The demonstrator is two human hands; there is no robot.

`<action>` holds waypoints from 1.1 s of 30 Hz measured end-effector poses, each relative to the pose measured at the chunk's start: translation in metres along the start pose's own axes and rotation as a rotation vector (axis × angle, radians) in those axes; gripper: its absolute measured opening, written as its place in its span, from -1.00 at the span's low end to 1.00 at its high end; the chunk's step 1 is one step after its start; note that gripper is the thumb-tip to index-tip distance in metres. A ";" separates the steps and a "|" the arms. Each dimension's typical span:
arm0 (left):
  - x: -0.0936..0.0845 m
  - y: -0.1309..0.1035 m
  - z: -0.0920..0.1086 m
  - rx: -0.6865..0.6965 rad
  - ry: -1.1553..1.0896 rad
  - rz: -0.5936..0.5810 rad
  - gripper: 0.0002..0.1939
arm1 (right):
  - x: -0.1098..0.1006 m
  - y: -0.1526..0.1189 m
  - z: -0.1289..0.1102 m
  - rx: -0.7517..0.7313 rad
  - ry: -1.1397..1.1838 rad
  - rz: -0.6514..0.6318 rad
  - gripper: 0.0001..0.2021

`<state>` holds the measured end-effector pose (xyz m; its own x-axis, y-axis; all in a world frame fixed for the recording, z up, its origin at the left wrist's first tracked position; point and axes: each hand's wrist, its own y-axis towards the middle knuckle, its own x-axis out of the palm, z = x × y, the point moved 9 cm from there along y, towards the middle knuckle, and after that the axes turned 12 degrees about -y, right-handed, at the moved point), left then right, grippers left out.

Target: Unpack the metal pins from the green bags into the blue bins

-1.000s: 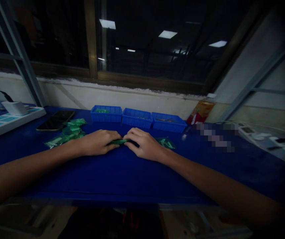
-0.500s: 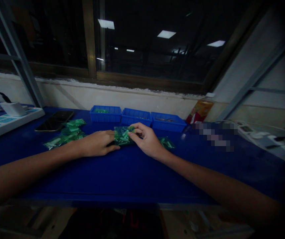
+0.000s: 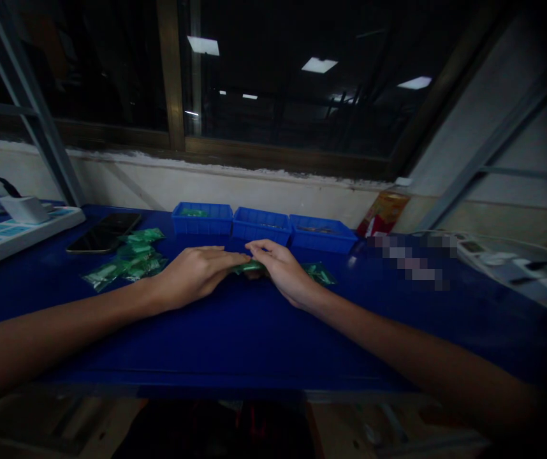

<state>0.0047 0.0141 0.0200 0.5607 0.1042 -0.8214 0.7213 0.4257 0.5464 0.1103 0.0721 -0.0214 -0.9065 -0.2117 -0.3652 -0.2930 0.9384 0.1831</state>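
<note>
A clear plastic bag with green pieces is between my two hands, mostly covered by them. My left hand reaches over it from the left, its fingers together and gripping the bag's near side. From the right, my right hand closes on the same bag, thumb and fingers around its edge. To the left lies a pile of similar green bags. Another green bag lies on the table just beyond my right wrist.
Three blue bins stand along the back: a left bin with green pieces, a middle bin and a right bin with small parts. A phone and a power strip are left; a yellow-red package leans at right.
The bag has tipped from facing me to lying nearly flat, so less of it shows. My left hand has moved right, over the bag, closer to my right hand.
</note>
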 end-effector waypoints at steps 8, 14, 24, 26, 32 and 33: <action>-0.006 -0.002 -0.046 -0.437 -0.327 0.103 -0.73 | 0.005 -0.032 -0.062 -0.716 -0.822 0.105 -0.59; 0.022 -0.012 -0.048 -0.752 -1.240 0.198 -0.74 | 0.027 -0.058 -0.082 -1.046 -1.151 0.059 -0.64; 0.024 -0.015 -0.044 -0.827 -1.294 0.202 -0.78 | 0.024 -0.051 -0.075 -1.035 -1.050 0.020 -0.60; 0.025 -0.016 -0.048 -0.844 -1.250 0.204 -0.70 | 0.018 -0.044 -0.072 -0.935 -0.915 0.039 -0.63; -0.005 -0.007 -0.051 -0.538 -0.610 0.220 -0.60 | -0.007 -0.007 -0.037 -0.367 -0.341 0.090 -0.79; -0.010 -0.003 -0.043 -0.423 -0.477 0.204 -0.58 | -0.008 -0.004 -0.031 -0.298 -0.240 0.079 -0.80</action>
<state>-0.0207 0.0500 0.0200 0.8577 -0.1475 -0.4925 0.4144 0.7654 0.4923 0.1092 0.0613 0.0093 -0.8431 -0.0391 -0.5363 -0.3326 0.8216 0.4630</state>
